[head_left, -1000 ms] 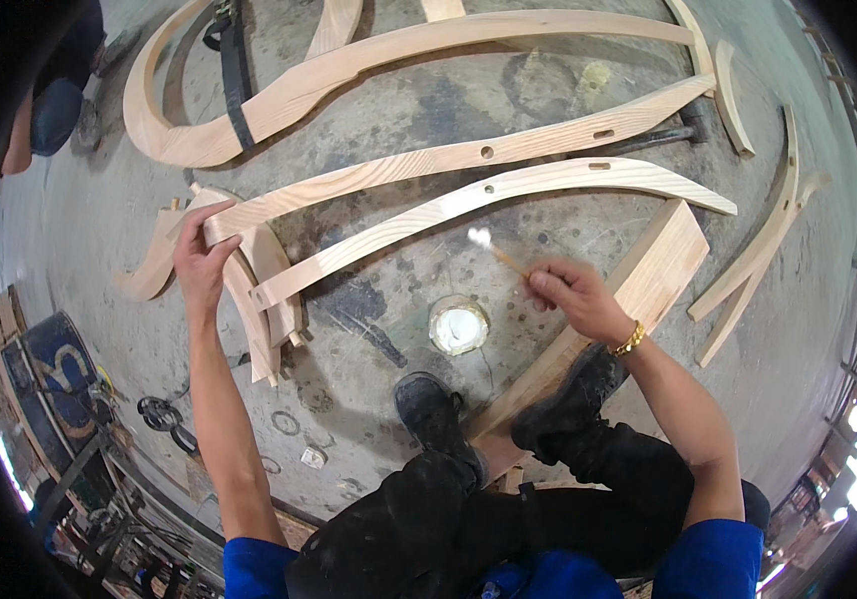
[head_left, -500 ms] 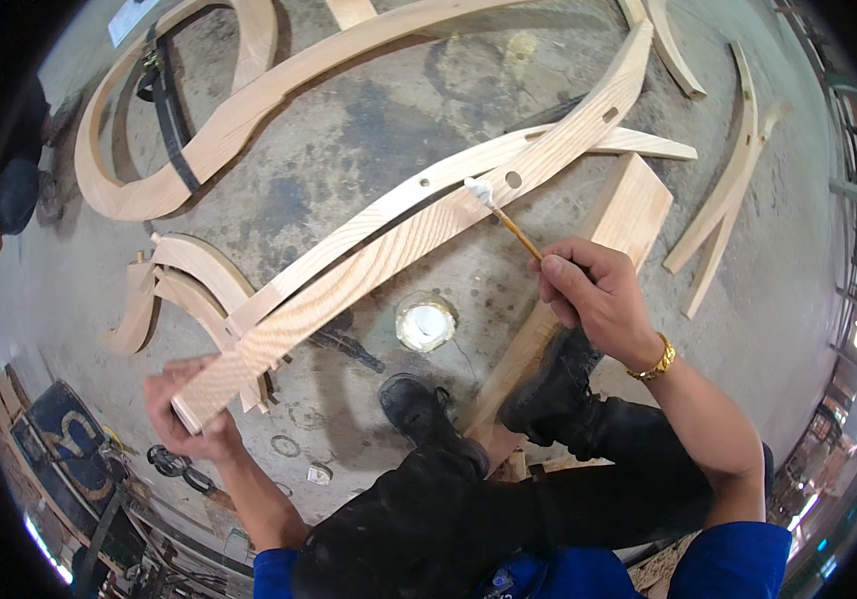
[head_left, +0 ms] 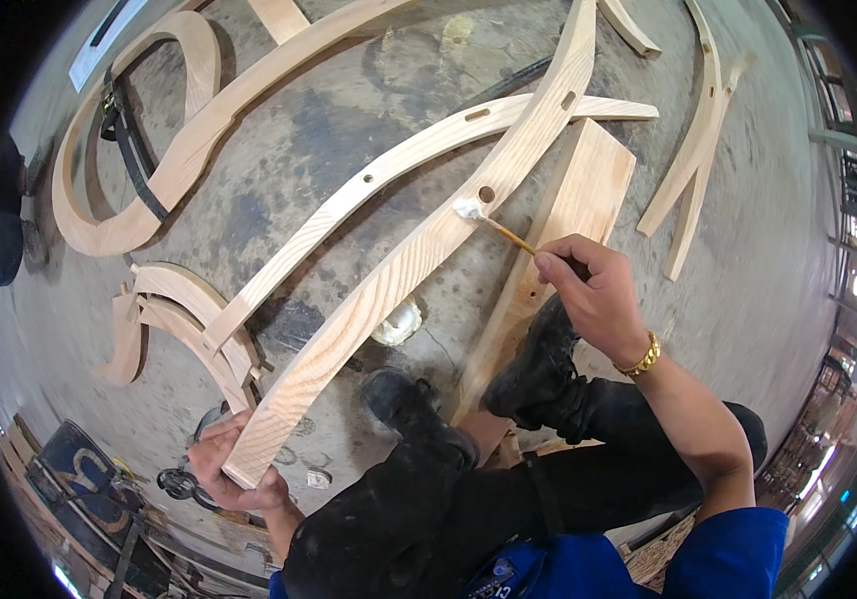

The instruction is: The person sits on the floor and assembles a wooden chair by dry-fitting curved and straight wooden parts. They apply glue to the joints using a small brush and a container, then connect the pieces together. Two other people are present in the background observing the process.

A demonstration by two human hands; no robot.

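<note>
My left hand (head_left: 224, 464) is closed around the near end of a long curved wooden piece (head_left: 373, 290) with pale grain, holding it tilted up toward the far right. Between the fingers of my right hand (head_left: 593, 299) is a thin wooden stick (head_left: 510, 238). White paste (head_left: 468, 209) covers its tip, which touches the curved piece just beside a round hole (head_left: 486, 194). Partly hidden behind that piece, a round container of white paste (head_left: 398, 324) sits on the floor. A second curved piece (head_left: 348, 195), with a small hole and a slot, lies beyond.
A thick plank (head_left: 588, 180) runs beside my right boot (head_left: 538, 369). Large curved frame parts (head_left: 99, 238) with a black strap (head_left: 137, 165) lie far left. Smaller curved parts (head_left: 189, 285) are at left, and a forked wooden piece (head_left: 703, 140) lies at right.
My left hand has swung the near end of the curved piece rightward and nearer to me. The pasted tip has come down against the wood by the hole. The view has shifted slightly.
</note>
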